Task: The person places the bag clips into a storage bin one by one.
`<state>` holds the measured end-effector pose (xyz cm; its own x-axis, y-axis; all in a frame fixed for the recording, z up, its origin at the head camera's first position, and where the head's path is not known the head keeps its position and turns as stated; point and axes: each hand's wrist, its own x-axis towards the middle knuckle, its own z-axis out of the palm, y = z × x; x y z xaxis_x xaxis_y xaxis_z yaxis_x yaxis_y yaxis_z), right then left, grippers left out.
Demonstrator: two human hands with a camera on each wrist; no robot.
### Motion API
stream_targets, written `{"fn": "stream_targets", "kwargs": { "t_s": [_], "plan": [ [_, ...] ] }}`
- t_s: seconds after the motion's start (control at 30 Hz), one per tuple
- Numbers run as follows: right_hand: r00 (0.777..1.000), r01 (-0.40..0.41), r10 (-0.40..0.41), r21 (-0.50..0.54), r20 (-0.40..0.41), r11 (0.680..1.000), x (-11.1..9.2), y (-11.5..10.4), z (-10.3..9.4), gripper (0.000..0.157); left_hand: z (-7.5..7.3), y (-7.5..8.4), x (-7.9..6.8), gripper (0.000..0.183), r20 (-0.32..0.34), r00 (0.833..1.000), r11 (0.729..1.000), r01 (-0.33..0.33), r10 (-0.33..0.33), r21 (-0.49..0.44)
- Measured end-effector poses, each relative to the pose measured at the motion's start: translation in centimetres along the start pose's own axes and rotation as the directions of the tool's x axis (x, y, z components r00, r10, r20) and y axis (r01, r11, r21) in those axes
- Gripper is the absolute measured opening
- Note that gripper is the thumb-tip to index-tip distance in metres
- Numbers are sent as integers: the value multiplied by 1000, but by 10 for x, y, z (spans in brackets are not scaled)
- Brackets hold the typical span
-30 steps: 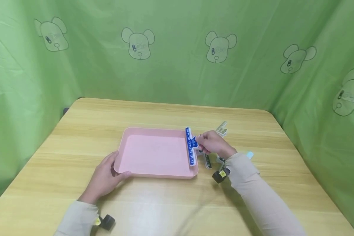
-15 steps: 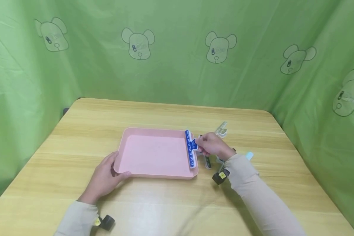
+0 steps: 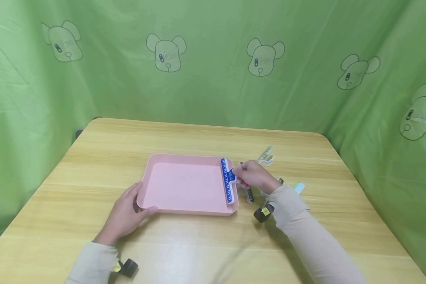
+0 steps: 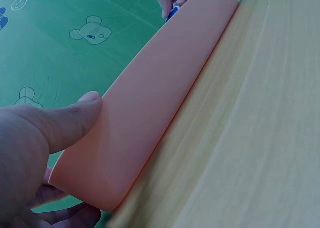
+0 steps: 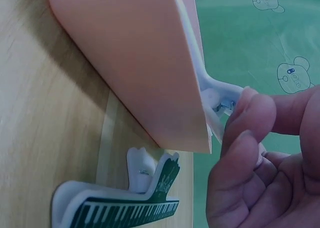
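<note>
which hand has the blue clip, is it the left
No, the right hand pinches the blue clip, while the left hand holds the tray.

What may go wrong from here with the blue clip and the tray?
The blue clip might slip or fall when the right hand, pinching its handle, lets go. The pink tray may shift if pushed, since the left hand holds only one corner. The dark green clip beside the tray could get knocked.

The wood-grained tabletop (image 3: 177, 248) is stretching before me; a pink tray (image 3: 195, 211) is sitting flat on it; a dark green clip (image 5: 122, 208) is lying near its right end; a gold clip (image 3: 265, 156) is resting farther back; a light blue piece (image 3: 299, 187) is peeking past my right sleeve (image 3: 301, 223).
</note>
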<state>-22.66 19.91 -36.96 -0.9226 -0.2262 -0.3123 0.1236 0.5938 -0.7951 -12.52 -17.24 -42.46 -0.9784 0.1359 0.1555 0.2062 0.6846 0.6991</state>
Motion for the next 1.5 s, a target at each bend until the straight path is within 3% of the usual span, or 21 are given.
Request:
{"fn": "stream_targets", "kwargs": {
  "t_s": [0.8,0.97,1.2,1.5],
  "plan": [
    [1000,-10,9,-36,-26,999,4,-3,6,27,-1,0,-1,87,3,1000,1000,1,-1,2],
    [1000,15,-17,-81,-25,997,6,-6,8,28,-1,0,-1,88,5,1000,1000,5,-5,-2],
    [1000,-9,5,-165,-24,986,10,-12,10,14,-2,1,-1,87,5,1000,1000,6,-6,-3],
    [1000,-19,24,-342,12,940,11,-23,7,23,-3,1,-1,86,6,1000,1000,3,-3,-2]
  ]
}}
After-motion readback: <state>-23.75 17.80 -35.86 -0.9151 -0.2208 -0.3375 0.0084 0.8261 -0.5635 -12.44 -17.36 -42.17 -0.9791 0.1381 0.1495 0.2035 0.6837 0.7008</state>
